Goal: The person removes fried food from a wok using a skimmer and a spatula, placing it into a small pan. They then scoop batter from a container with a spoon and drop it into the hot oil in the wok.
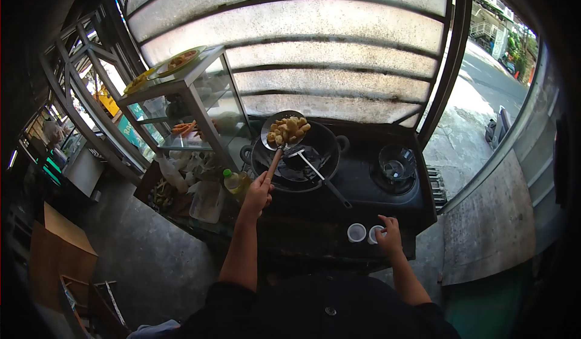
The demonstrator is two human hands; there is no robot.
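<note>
A dim, semi-open cooking stall is surrounding the person, with pale horizontal panels forming its far wall and a sunlit street showing on the far right. The dark lens border is cutting off the edges. The fried pieces are hiding most of the skimmer's bowl, and the skimmer is covering part of the wok. The wok's dark contents are hard to make out, as is the clear object standing on the desk to the right.

One skimmer is holding a heap of golden-brown pieces, too many and overlapping to count. One wok with two loop handles is sitting below, and one turner is resting in it. Two small white cups are standing side by side at the desk's near edge. One green-capped bottle is standing left of the wok, near one glass cabinet.

The skimmer's long axis is running from the left hand away and slightly right, its bowl pointing far, above the wok's far-left part. The left grip is closing around its wooden handle. The turner's handle is slanting near and right. The right hand is partly covering the right cup, fingers partly bent; whether its grip is pinching the rim cannot be told.
</note>
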